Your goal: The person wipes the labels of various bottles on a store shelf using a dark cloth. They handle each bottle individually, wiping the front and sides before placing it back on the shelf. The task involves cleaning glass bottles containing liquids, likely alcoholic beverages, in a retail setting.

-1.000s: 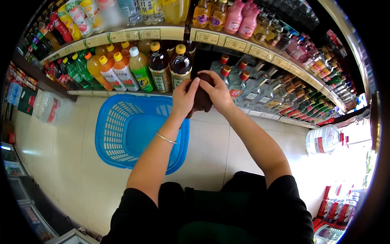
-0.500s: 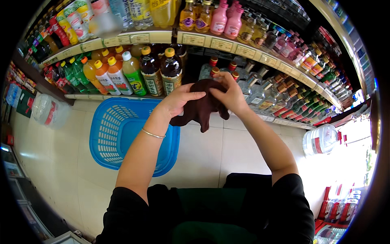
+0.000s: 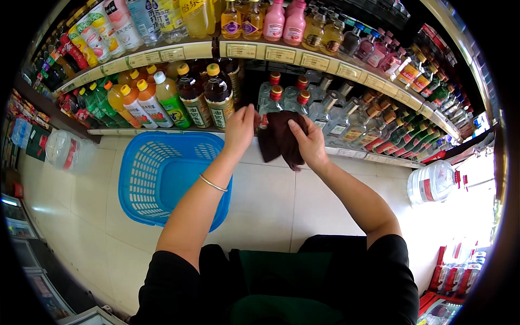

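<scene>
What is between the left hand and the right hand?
The head view shows a brown cloth there. The right hand grips it; whether the left hand touches it is unclear.

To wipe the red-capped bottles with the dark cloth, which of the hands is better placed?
Probably the right hand: it pinches the dark cloth in front of the red-capped bottles. The left hand sits nearer the brown bottles; whether it touches the cloth is unclear.

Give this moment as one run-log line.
right hand: holds brown cloth | left hand: beside cloth, contact unclear | blue basket: on floor | bottle shelves: ahead
</scene>
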Demonstrator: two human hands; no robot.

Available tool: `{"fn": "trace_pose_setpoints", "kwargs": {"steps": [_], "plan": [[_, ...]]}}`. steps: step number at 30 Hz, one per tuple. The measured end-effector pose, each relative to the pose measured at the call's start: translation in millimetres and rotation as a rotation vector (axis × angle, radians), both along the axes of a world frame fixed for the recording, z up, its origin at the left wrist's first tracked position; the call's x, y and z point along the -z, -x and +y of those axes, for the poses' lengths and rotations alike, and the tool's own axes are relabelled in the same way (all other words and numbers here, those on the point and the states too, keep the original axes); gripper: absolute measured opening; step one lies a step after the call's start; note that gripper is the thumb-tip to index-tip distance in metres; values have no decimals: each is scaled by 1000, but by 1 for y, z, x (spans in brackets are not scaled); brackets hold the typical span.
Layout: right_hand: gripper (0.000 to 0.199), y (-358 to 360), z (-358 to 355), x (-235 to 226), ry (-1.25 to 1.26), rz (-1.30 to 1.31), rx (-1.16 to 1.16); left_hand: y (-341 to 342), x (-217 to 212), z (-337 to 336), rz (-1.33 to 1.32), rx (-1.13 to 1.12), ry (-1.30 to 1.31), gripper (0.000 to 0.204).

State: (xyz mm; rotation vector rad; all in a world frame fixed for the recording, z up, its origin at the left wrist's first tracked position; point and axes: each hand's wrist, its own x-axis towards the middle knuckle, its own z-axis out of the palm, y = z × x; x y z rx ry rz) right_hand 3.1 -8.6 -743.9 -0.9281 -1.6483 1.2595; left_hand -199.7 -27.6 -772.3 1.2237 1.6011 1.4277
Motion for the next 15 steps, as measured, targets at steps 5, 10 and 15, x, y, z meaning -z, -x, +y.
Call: {"fn": "trace_pose_setpoints", "kwargs": {"steps": [5, 10, 15], "plan": [[28, -14, -6, 22, 419, 206, -122, -3, 57, -30, 1040, 239, -34, 12], [28, 10, -7, 40, 676, 427, -145, 29, 85, -57, 1376, 277, 169, 14], [36, 34, -7, 55, 762, 441, -139, 70, 93, -85, 1485, 318, 406, 19]]}}
